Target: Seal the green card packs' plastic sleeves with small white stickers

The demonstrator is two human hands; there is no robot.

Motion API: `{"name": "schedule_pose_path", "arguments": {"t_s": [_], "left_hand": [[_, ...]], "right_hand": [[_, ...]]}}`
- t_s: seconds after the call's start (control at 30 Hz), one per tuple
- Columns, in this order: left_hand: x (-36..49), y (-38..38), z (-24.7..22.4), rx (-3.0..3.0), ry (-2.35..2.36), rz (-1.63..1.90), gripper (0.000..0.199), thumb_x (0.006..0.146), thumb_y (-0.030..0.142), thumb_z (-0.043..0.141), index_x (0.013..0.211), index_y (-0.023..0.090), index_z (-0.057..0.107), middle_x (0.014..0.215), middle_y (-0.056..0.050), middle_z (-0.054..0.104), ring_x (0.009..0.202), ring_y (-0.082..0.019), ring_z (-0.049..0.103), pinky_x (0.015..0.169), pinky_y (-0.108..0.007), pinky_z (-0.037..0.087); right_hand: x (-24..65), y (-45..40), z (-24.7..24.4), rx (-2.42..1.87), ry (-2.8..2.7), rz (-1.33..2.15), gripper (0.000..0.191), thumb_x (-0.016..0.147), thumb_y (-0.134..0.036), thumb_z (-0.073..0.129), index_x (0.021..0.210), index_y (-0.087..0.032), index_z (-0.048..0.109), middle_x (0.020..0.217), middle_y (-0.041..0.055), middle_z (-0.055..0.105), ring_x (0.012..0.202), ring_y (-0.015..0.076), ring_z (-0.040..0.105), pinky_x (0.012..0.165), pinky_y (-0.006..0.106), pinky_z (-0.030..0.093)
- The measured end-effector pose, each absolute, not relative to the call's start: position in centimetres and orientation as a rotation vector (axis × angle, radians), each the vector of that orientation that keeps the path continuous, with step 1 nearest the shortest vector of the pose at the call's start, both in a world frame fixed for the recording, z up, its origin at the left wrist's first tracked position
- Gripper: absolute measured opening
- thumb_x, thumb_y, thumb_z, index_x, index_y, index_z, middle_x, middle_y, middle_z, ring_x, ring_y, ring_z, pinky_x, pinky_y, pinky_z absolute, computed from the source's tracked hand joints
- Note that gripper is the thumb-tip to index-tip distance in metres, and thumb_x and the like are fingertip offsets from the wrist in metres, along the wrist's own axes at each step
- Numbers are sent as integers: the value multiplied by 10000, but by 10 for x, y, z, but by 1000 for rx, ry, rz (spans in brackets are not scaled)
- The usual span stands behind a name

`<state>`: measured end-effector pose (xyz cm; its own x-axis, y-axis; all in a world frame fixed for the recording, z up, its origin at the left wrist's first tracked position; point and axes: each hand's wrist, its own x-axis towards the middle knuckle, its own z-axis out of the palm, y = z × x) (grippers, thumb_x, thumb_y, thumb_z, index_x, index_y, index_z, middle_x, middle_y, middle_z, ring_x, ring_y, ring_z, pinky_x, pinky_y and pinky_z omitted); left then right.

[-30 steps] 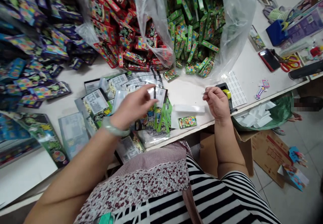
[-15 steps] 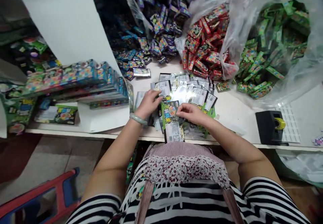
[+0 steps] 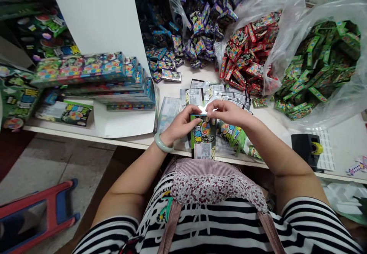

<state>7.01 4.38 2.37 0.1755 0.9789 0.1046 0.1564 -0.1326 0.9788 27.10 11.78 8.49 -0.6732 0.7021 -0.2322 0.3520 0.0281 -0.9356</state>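
At the centre of the frame a printed packet (image 3: 203,139) is held upright over the near edge of the white table (image 3: 120,126), pinched at its top rim from both sides. The left hand (image 3: 180,126) is closed on the upper left corner, the right hand (image 3: 226,112) on the upper right, fingertips narrowed together, so that the glossy mouth of the packet is kept taut between them. The packet is flat and rectangular, of shiny film, with green and black print and a white barcode label at its lower end. Just behind it, more such flat packets (image 3: 220,93) are fanned out within easy reach. In the upper right, small green boxes (image 3: 312,74) and red boxes (image 3: 246,63) are heaped in clear crinkled plastic bags; purple boxes (image 3: 197,28) are piled at upper centre. A black tape dispenser (image 3: 305,149) stands at right.
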Motion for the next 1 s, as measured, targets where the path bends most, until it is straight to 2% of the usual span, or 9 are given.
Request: {"name": "schedule_pose_path", "arguments": {"t_s": [0.07,0.17,0.37,0.57,0.8,0.9,1.0], "left_hand": [[72,39,30,1503,1169,1088,182,847,298,628,993,205,572,968,-35,602,947,-179,571,889,-321,466],[74,35,34,1483,1210,1078,146,861,282,585,985,208,568,967,-35,597,959,-189,574,895,-332,469],[76,33,38,1448,1236,1091,162,885,350,565,971,213,567,980,-40,612,980,-202,581,908,-352,472],[83,35,34,1402,1271,1156,205,875,402,615,926,210,566,930,-24,612,911,-177,582,865,-333,468],[94,35,28,1395,1352,1265,148,846,301,666,881,224,544,880,-9,598,859,-165,572,835,-330,473],[95,31,25,1381,1298,1322,199,810,293,700,914,226,544,914,-29,592,895,-180,573,862,-349,484],[92,25,19,1247,1152,1294,405,752,360,768,1077,244,557,1021,-59,608,932,-198,612,860,-370,517]], "right_hand": [[267,118,86,-1149,-2027,1724,135,782,-315,686,738,-198,636,737,3,624,669,135,536,665,305,450],[263,117,85,-1243,-2037,1716,110,791,-285,689,738,-196,653,674,-3,613,650,138,537,651,302,441],[258,118,84,-1314,-1933,1730,106,780,-256,690,705,-190,653,727,14,668,676,141,582,704,311,470],[258,122,83,-1289,-1936,1741,108,749,-276,684,687,-202,636,691,5,654,639,132,548,660,296,443],[255,121,85,-1373,-1940,1699,195,688,-338,729,681,-174,624,614,-12,597,604,115,475,594,277,366],[255,119,82,-1392,-1763,1919,253,618,-365,774,662,-186,601,577,-25,583,568,113,489,559,264,380],[255,118,77,-1439,-1414,2254,349,520,-321,845,746,-211,602,608,-37,616,551,128,558,534,255,428]]}}
